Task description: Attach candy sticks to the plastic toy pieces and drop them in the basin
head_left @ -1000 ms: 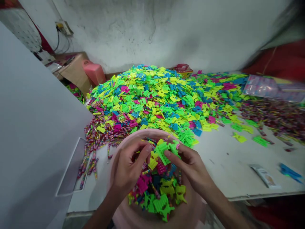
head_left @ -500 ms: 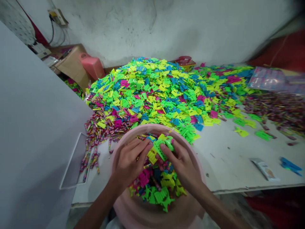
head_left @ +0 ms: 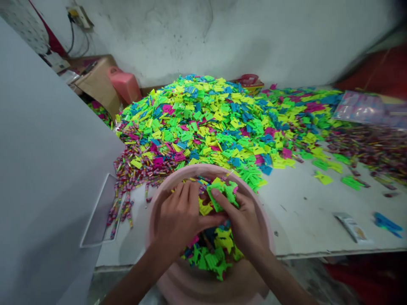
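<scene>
Both of my hands are over a pink basin [head_left: 267, 224] holding small plastic pieces in green, yellow, blue and pink, mixed with wrapped candy sticks. My right hand [head_left: 246, 220] is closed on flat green plastic pieces [head_left: 222, 195], its thumb pressed on top. Close beside it on the left, my left hand [head_left: 179, 212] is open, fingers bent down over the basin's contents and thumb stretched towards the right hand. Its fingertips are hidden. Below the hands, more green pieces [head_left: 210, 260] and yellow pieces [head_left: 224, 239] lie in the basin.
Behind the basin rises a large heap of coloured plastic pieces [head_left: 203, 114]. Wrapped candy sticks lie at left [head_left: 136, 165] and a brownish-pink pile [head_left: 369, 148] at right. A tube-like packet [head_left: 352, 226] and a blue clip-like object [head_left: 388, 223] lie on the white table [head_left: 305, 212]. A panel [head_left: 47, 169] stands left.
My left hand has turned, from a pinch beside the green pieces to fingers bent down with the thumb out to the right. The right hand keeps hold of the green pieces.
</scene>
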The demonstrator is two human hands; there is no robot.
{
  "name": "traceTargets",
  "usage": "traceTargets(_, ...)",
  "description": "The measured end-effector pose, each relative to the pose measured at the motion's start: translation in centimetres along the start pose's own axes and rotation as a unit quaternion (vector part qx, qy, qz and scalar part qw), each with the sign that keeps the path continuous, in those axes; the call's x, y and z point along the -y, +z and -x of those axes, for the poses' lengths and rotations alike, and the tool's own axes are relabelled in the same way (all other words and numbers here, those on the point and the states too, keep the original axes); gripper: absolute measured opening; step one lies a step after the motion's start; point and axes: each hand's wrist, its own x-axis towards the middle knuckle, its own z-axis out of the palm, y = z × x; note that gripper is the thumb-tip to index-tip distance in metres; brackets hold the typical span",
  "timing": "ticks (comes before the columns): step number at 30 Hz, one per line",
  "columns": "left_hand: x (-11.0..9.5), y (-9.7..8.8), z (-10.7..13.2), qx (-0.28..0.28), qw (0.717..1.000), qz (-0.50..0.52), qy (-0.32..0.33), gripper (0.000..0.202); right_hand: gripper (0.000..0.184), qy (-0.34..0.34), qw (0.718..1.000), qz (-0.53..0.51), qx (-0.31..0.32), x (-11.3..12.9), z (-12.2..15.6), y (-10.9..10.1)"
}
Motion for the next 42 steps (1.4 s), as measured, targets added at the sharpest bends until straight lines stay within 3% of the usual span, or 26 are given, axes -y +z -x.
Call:
traceTargets(13, 3.9, 0.8, -2.4, 0.004, 0.98, 0.139, 0.142, 0.049, 0.041, 0.028, 0.999, 0.023, 0.007, -1.2, 0.8, 0.7)
traceTargets(17, 3.9, 1.4, -2.1, 0.035, 0.979, 0.15, 0.134, 0.052, 0.042, 0.03, 0.999, 0.008, -0.013, -1.6, 0.7, 0.7)
traceTargets(21, 2.9, 1.6, -1.7, 0.076, 0.988, 0.076, 0.111, 0.053, 0.036, 0.032, 0.999, 0.016, -0.003, -1.4, 0.0, 0.2)
traceTargets(26, 2.9, 1.7, -1.7, 0.07, 0.987, 0.104, 0.1, 0.052, 0.035, 0.023, 0.999, 0.029, 0.018, -1.0, -0.4, 0.1)
traceTargets(33, 4.2, 2.2, -1.7, 0.023, 0.981, 0.127, 0.144, 0.058, 0.04, 0.037, 0.997, 0.06, -0.025, -1.3, 0.6, 0.8)
traceTargets(37, 3.7, 2.1, -1.7, 0.002, 0.983, 0.105, 0.153, 0.06, 0.043, 0.027, 0.992, 0.092, -0.084, -1.6, 1.0, 0.9)
traceTargets(42, 3.2, 2.0, -1.5, -0.001, 0.985, 0.072, 0.155, 0.054, 0.038, 0.059, 0.989, 0.056, -0.125, -2.0, 1.3, 1.1)
